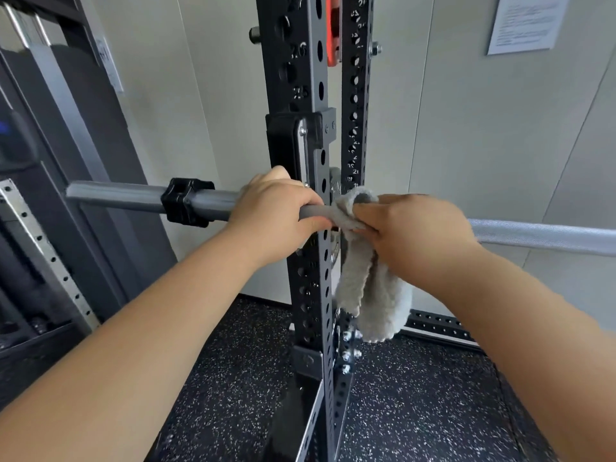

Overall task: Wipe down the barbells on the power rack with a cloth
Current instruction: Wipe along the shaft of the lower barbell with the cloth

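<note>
Speckled rubber flooring (pixel 416 395) carries the power rack upright (pixel 311 248). On it rests the barbell (pixel 133 195). Left hand (pixel 276 211) wraps the sleeve, likely to steady it. Right hand (pixel 413 228) grips the grey cloth (pixel 366 288) bunched around the bar just right of the upright.
</note>
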Tool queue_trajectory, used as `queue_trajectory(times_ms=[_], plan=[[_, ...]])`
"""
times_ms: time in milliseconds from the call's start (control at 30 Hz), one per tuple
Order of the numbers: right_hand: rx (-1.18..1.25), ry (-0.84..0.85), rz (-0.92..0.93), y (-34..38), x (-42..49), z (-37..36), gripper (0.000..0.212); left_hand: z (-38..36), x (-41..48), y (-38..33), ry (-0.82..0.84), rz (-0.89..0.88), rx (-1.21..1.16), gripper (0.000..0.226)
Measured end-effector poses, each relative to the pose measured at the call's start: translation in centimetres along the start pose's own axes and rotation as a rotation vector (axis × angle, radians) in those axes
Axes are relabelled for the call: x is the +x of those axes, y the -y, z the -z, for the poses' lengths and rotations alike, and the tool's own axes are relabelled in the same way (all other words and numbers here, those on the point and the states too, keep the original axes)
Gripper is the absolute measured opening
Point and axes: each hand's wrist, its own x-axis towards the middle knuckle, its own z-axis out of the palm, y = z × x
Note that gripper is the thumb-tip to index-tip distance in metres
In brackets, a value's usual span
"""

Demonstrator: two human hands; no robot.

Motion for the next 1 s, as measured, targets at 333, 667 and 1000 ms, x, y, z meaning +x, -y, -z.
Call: queue_trajectory(times_ms=[333,667,1000], plan=[[0.319,0.322,-0.027,-0.5,2.5,2.3,0.037,-0.3,0.3,0.7,0.009,-0.035,0.033,0.038],[-0.084,-0.213,0.065,0.3,-0.5,-1.8,0.028,0.8,0.5,0.3,0.147,-0.081,0.055,0.027],[-0.015,-0.056,0.092,1.0,1.4,-1.2,0.009,0.4,0.4,0.2,0.113,0.017,0.031,0.025]])
